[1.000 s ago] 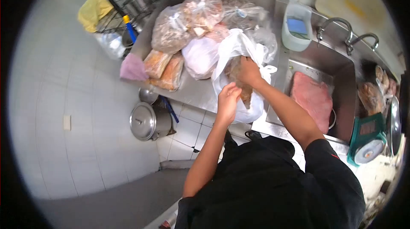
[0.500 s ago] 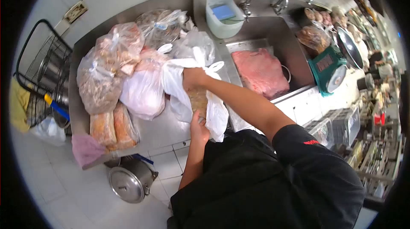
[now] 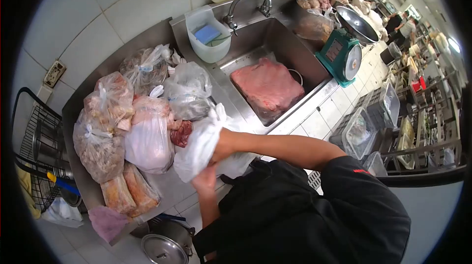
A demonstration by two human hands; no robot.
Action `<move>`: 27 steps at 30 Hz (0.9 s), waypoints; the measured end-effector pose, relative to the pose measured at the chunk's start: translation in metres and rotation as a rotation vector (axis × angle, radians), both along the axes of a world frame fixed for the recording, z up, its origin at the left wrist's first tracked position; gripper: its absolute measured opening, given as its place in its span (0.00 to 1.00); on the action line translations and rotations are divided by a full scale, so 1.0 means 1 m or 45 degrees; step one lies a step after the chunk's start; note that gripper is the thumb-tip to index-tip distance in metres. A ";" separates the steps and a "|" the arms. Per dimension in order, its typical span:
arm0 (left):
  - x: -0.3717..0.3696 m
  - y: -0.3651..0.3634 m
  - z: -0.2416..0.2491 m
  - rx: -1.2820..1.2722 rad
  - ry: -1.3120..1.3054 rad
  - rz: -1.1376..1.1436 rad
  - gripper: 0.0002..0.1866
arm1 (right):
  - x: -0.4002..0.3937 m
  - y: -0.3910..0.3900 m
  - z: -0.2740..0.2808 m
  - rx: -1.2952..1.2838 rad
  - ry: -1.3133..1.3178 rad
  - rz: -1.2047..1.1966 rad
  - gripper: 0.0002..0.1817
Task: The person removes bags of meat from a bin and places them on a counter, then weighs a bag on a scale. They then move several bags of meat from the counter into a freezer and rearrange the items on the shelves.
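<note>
A white plastic bag (image 3: 199,148) hangs at the front edge of the steel counter, close to my body. My right hand (image 3: 223,146) is closed at the bag's opening, its fingertips hidden by the plastic. Below it, my left hand (image 3: 204,179) grips the bag's lower side. What the bag contains is hidden. Just left of it lies a piece of dark red meat (image 3: 181,134), beside a bag of pale meat (image 3: 150,141). A clear knotted bag (image 3: 188,92) sits behind.
More bagged meat (image 3: 101,148) and two wrapped slabs (image 3: 129,190) cover the counter's left. A large pink slab of meat (image 3: 268,87) lies in the sink (image 3: 314,62). A green scale (image 3: 339,55) stands right of it. A lidded pot (image 3: 164,249) is on the floor.
The white bag, earlier gaping with brownish contents showing and my right hand inside, is now bunched closer to my body. The dark red meat has come into sight. The view has shifted.
</note>
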State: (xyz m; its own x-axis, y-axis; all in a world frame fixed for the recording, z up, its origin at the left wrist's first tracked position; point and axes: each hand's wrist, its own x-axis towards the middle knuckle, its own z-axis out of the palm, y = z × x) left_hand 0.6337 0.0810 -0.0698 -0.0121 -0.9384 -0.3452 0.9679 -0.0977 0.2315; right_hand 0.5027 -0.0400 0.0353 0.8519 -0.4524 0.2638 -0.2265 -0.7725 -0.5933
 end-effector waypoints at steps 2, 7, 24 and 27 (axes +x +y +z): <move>0.016 -0.007 0.051 -0.058 -0.276 0.092 0.29 | -0.026 0.009 0.006 0.058 -0.171 0.000 0.21; 0.050 -0.038 0.080 0.213 -0.860 -0.096 0.23 | -0.077 0.031 0.000 0.208 -0.051 -0.012 0.27; -0.022 -0.018 0.019 0.370 -0.493 -0.546 0.38 | -0.105 0.052 -0.011 0.466 -0.270 -0.539 0.29; -0.030 -0.022 0.008 0.439 -0.247 -0.563 0.31 | -0.095 0.058 -0.002 1.237 -0.510 -0.795 0.30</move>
State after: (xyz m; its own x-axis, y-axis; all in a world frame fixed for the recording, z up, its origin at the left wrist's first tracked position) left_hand 0.6032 0.0590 -0.0614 -0.2826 -0.6922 -0.6641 0.7614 -0.5830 0.2836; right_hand 0.4075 0.0180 0.0338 0.3538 -0.9095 -0.2182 -0.0690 0.2072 -0.9759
